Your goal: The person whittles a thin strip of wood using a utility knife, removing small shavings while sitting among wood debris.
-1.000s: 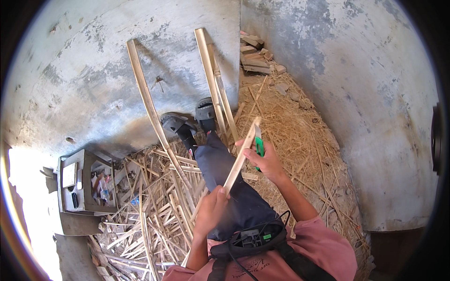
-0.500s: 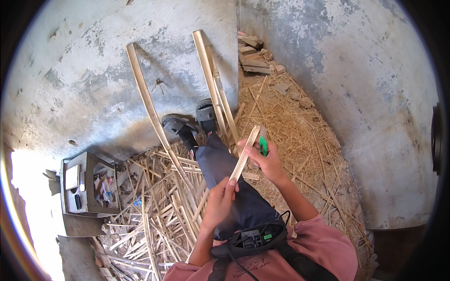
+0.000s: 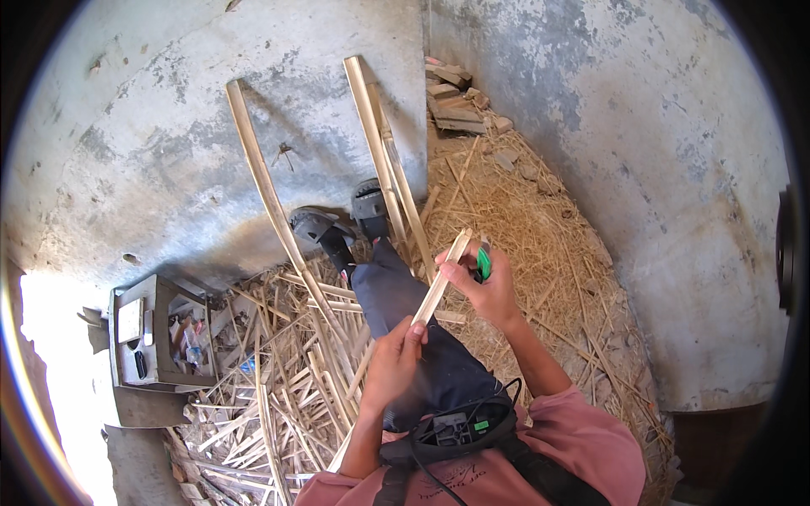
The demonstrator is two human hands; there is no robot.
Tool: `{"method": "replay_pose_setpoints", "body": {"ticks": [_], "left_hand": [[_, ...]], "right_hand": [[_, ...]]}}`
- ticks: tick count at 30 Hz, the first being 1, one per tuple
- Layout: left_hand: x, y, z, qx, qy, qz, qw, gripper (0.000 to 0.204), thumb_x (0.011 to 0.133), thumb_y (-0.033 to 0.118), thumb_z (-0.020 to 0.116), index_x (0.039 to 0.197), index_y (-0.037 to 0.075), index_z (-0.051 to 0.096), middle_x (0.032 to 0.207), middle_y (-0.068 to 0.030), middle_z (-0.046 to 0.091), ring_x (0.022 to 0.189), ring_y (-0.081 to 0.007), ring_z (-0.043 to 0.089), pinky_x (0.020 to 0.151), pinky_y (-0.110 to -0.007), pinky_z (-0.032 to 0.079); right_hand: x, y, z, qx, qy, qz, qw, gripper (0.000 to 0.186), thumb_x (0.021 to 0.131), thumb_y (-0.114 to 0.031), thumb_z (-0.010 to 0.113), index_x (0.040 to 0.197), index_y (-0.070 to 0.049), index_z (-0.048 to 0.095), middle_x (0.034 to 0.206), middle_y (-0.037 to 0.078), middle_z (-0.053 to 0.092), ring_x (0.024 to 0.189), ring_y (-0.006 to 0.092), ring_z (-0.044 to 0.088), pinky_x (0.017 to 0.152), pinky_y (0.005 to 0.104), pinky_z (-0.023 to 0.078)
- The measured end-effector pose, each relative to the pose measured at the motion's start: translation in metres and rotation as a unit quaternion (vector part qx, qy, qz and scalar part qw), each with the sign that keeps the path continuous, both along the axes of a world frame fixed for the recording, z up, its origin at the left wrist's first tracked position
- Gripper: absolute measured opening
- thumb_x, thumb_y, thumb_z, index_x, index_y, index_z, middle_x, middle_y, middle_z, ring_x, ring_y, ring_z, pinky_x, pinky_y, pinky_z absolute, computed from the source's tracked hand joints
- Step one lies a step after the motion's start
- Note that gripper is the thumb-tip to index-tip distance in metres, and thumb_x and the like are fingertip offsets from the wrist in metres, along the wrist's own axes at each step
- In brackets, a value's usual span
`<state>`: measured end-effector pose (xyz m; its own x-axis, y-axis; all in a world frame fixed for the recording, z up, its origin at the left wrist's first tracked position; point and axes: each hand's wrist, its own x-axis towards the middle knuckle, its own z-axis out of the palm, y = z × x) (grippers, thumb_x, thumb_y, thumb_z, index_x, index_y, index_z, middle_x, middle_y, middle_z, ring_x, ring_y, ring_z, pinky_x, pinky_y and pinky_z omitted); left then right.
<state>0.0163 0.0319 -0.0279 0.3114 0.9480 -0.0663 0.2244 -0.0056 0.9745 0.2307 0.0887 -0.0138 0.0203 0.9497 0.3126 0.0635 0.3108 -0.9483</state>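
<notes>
While your left hand (image 3: pixel 392 371) pinches the bamboo strip's (image 3: pixel 439 285) lower end over your lap, seemingly to steady it, your right hand (image 3: pixel 489 291) clasps its top with a green-handled knife (image 3: pixel 483 261).

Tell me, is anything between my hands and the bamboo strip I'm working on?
Nothing visible. The left hand grips the bamboo strip at its lower end, and the right hand holds its upper end together with a green-handled tool.
</notes>
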Motion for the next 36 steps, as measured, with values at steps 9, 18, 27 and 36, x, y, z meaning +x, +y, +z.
{"method": "replay_pose_setpoints", "body": {"ticks": [9, 18, 27, 36], "left_hand": [[-0.006, -0.006, 0.013, -0.065, -0.098, 0.004, 0.993, 0.036, 0.118, 0.028, 0.047, 0.098, 0.004, 0.064, 0.066, 0.0058, 0.046, 0.057, -0.0020, 0.038, 0.052, -0.024, 0.030], [-0.002, -0.007, 0.020, -0.061, -0.067, 0.002, 0.996, 0.034, 0.118, 0.026, 0.048, 0.099, 0.003, 0.063, 0.064, 0.0061, 0.047, 0.054, -0.0019, 0.041, 0.051, -0.024, 0.032], [-0.004, -0.009, 0.019, -0.039, -0.004, -0.012, 0.999, 0.032, 0.118, 0.027, 0.049, 0.097, 0.005, 0.060, 0.064, 0.0062, 0.048, 0.056, -0.0025, 0.045, 0.051, -0.024, 0.035], [-0.012, -0.009, 0.020, -0.109, -0.082, 0.017, 0.990, 0.039, 0.118, 0.029, 0.047, 0.091, 0.005, 0.060, 0.068, 0.0049, 0.047, 0.062, -0.0043, 0.042, 0.058, -0.024, 0.036]], "right_hand": [[0.003, -0.001, 0.007, -0.120, 0.073, 0.075, 0.987, 0.024, 0.104, -0.014, 0.069, 0.122, 0.002, 0.070, 0.093, 0.005, 0.076, 0.086, 0.0075, 0.069, 0.076, 0.0246, 0.052], [-0.004, -0.016, 0.006, -0.075, 0.083, 0.063, 0.992, 0.021, 0.101, -0.014, 0.072, 0.117, 0.000, 0.070, 0.091, 0.003, 0.075, 0.076, 0.0029, 0.060, 0.068, 0.0227, 0.045], [0.000, -0.004, 0.000, -0.092, 0.126, 0.067, 0.985, 0.024, 0.098, -0.010, 0.079, 0.116, 0.003, 0.070, 0.101, 0.007, 0.076, 0.090, 0.0095, 0.070, 0.081, 0.0250, 0.054], [0.004, -0.021, -0.002, 0.012, -0.009, 0.066, 0.998, 0.028, 0.103, -0.025, 0.070, 0.119, -0.002, 0.069, 0.088, 0.006, 0.071, 0.081, 0.0158, 0.072, 0.071, 0.0338, 0.054]]}}
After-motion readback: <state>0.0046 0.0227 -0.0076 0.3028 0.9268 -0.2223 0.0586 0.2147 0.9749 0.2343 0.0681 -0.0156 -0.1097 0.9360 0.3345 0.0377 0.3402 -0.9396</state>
